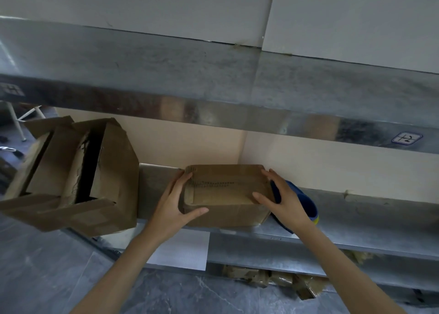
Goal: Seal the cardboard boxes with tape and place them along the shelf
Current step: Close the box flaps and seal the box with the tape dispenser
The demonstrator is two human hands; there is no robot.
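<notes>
Shelf (368, 209), small box (225, 194), perhaps tape dispenser (306, 204)

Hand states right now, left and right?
Left hand: grips the box at its left end.
Right hand: grips the same box at its right end.

Plain brown cardboard on the small box (225, 194), with a dark dotted line across its top. Same brown on the large box (114, 171), black in its open gap. Dull mottled grey on the shelf (356, 209); grey with rust-brown patches on the upper beam (213, 95). Pale peach on the back panel (190, 142). Deep blue with a yellow-green edge on the object (306, 205) beside the small box. White label (406, 138), blue-bordered, black marks. Dark veined grey floor (190, 297).
</notes>
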